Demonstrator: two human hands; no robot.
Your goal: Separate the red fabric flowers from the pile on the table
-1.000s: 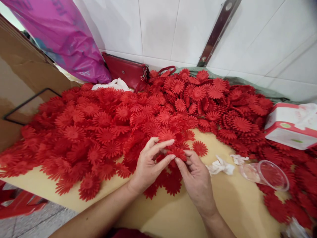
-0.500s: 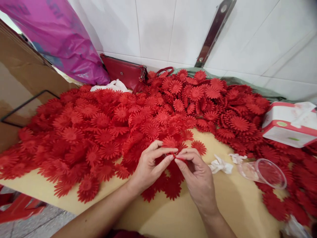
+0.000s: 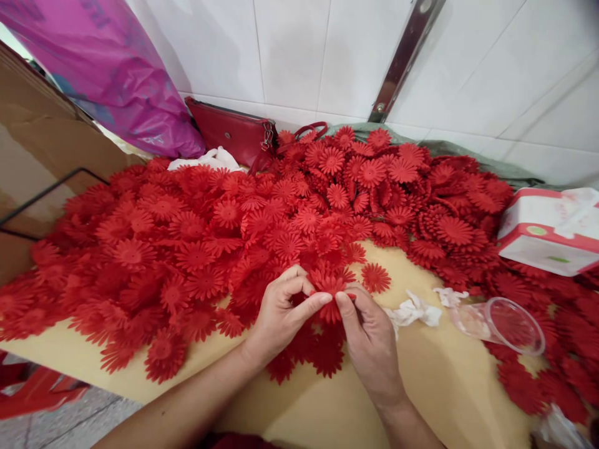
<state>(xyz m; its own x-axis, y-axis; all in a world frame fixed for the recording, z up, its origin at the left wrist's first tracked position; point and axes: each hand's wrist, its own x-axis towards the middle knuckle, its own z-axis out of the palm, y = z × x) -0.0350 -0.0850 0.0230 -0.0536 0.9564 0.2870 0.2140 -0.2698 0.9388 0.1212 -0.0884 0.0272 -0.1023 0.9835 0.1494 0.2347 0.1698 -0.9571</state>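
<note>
Between my two hands is a red artificial flower piece [image 3: 330, 298], its many narrow petals spread toward me. My left hand [image 3: 287, 305] pinches its left side between thumb and fingers. On the opposite edge, the thumb and fingers of my right hand [image 3: 369, 330] grip it too. Both hands hover over the near side of a big heap of red flower pieces [image 3: 196, 249]. More dark red flower pieces [image 3: 322, 352] lie below my hands on the tabletop. A single flower piece [image 3: 375, 277] rests just beyond my right hand.
The yellowish table [image 3: 449, 386] holds crumpled tissue [image 3: 416, 310], a clear plastic cup [image 3: 508, 324] on its side and a tissue box [image 3: 550, 234] at right. Along the tiled wall lie a red purse [image 3: 229, 131] and a purple bag [image 3: 135, 81]. A cardboard box [image 3: 42, 125] stands left.
The flower piece, earlier mostly hidden and edge-on between my fingertips, now shows its open petals. My hands have moved slightly apart around it.
</note>
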